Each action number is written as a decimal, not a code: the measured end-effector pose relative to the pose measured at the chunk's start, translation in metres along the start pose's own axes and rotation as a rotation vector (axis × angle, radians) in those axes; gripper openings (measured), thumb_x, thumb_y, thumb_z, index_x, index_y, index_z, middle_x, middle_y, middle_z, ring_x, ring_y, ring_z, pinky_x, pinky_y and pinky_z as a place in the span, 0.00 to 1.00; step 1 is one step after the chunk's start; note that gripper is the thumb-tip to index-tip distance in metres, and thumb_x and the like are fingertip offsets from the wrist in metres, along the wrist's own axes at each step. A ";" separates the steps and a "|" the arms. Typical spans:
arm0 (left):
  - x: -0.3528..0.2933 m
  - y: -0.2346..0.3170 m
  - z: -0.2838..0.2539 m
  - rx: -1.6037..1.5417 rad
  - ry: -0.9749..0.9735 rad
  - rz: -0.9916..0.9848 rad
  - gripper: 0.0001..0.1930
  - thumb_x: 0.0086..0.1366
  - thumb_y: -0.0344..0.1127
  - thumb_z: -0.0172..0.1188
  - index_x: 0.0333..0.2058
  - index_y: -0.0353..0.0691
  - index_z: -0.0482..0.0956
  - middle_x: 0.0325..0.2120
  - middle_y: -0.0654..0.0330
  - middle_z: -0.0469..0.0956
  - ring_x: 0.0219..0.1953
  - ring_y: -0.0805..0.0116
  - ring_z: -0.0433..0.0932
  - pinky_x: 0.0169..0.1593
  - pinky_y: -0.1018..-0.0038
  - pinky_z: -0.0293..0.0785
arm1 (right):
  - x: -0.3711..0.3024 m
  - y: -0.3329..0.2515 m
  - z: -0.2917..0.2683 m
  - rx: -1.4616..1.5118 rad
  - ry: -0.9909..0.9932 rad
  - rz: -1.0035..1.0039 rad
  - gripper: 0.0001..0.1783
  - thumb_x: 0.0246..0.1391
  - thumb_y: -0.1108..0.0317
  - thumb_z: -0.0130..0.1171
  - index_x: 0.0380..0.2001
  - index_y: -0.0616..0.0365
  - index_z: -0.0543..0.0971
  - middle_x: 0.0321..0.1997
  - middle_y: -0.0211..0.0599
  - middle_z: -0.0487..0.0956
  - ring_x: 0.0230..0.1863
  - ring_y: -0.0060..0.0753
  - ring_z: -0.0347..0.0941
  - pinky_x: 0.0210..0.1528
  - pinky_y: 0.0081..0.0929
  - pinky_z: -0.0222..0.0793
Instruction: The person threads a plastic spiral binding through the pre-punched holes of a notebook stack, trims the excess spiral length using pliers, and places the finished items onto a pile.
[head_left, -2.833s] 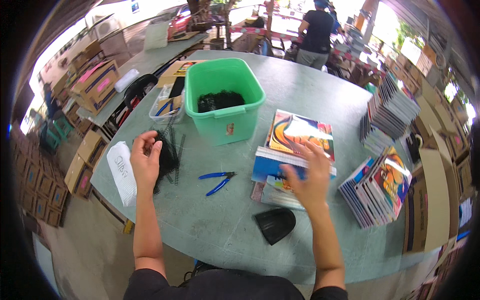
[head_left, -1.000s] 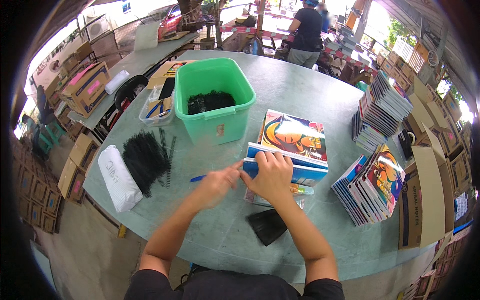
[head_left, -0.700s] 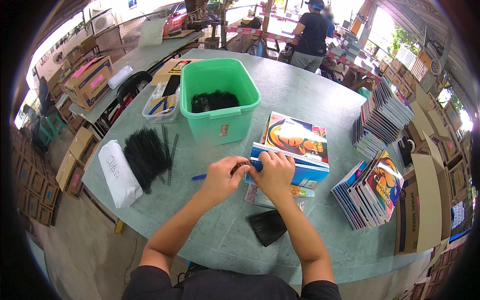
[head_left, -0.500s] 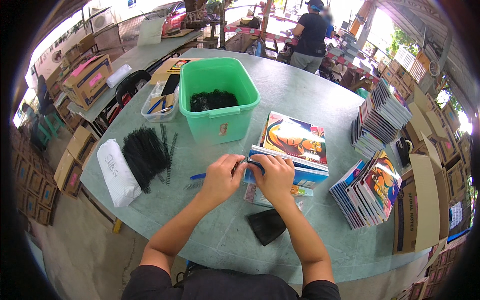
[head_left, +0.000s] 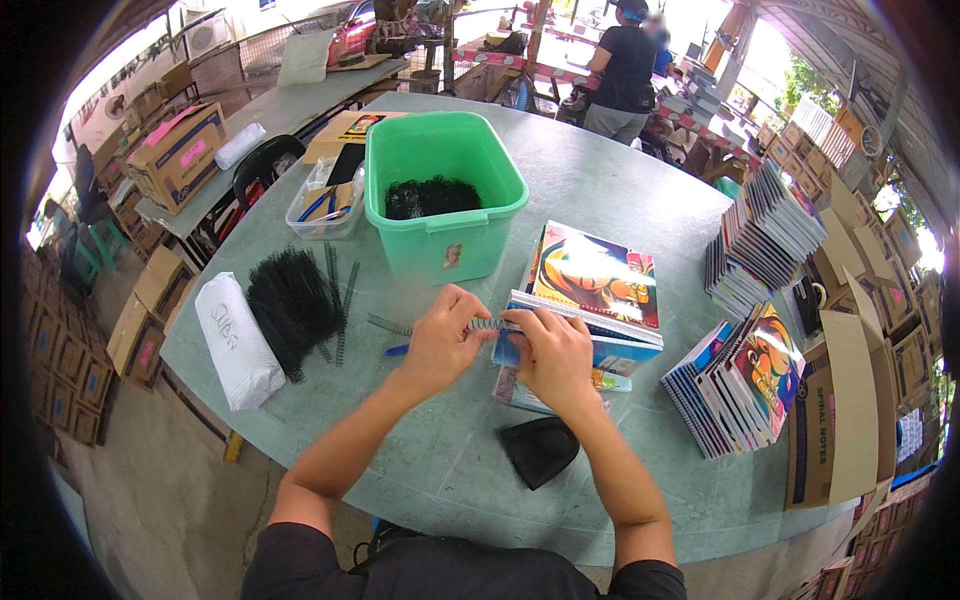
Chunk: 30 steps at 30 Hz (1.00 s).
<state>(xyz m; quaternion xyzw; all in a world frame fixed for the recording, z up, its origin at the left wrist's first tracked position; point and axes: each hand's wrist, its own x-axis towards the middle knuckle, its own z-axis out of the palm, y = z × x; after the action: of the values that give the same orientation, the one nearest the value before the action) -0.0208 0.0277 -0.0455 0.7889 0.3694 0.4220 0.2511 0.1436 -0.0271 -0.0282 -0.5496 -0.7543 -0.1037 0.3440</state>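
Head view: your left hand (head_left: 447,336) pinches a black spiral coil (head_left: 487,324) at the left end of the blue notebook (head_left: 628,358); your right hand (head_left: 553,358) clasps its edge, fingers narrow; if the pages slip out of line, that coil could snag or bend.

Only one view here: the left of two fisheyes worn side by side on the head. It's looking down and forward over the near edge of the green table (head_left: 430,500), with the wearer's dark shirt (head_left: 460,570) along the bottom. The left hand (head_left: 447,337) and right hand (head_left: 550,358) sit roughly mid-frame, fairly close, and it's wide enough to catch a standing person (head_left: 622,80) way beyond.
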 end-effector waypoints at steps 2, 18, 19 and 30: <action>0.009 0.004 -0.021 -0.015 -0.366 -0.240 0.15 0.57 0.43 0.64 0.35 0.38 0.76 0.24 0.53 0.75 0.25 0.61 0.75 0.29 0.68 0.69 | -0.004 0.011 -0.006 -0.072 -0.049 0.012 0.09 0.44 0.65 0.61 0.31 0.50 0.77 0.27 0.28 0.75 0.30 0.33 0.72 0.33 0.31 0.61; 0.020 0.002 -0.029 0.156 -0.281 0.064 0.11 0.59 0.40 0.59 0.32 0.38 0.78 0.27 0.57 0.73 0.30 0.61 0.73 0.32 0.69 0.68 | 0.002 0.005 -0.001 0.205 0.092 0.165 0.07 0.47 0.66 0.62 0.29 0.52 0.75 0.33 0.32 0.80 0.33 0.35 0.75 0.36 0.33 0.63; 0.018 0.009 -0.023 0.270 -0.127 0.231 0.11 0.58 0.40 0.59 0.32 0.38 0.78 0.28 0.56 0.73 0.32 0.60 0.73 0.34 0.68 0.69 | 0.002 0.007 -0.001 0.223 0.060 0.158 0.07 0.46 0.67 0.62 0.30 0.53 0.76 0.33 0.33 0.79 0.34 0.36 0.75 0.37 0.33 0.63; -0.073 0.029 0.056 0.030 -0.463 0.085 0.30 0.55 0.34 0.62 0.57 0.46 0.64 0.41 0.46 0.72 0.43 0.49 0.73 0.43 0.57 0.72 | -0.029 0.028 -0.031 -0.008 0.057 0.188 0.06 0.45 0.67 0.63 0.28 0.54 0.78 0.30 0.34 0.78 0.34 0.40 0.74 0.37 0.33 0.66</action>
<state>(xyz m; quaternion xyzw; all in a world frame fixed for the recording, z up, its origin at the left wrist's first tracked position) 0.0106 -0.0521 -0.0887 0.8831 0.2747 0.2345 0.2994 0.1856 -0.0553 -0.0299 -0.6159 -0.6890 -0.0894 0.3714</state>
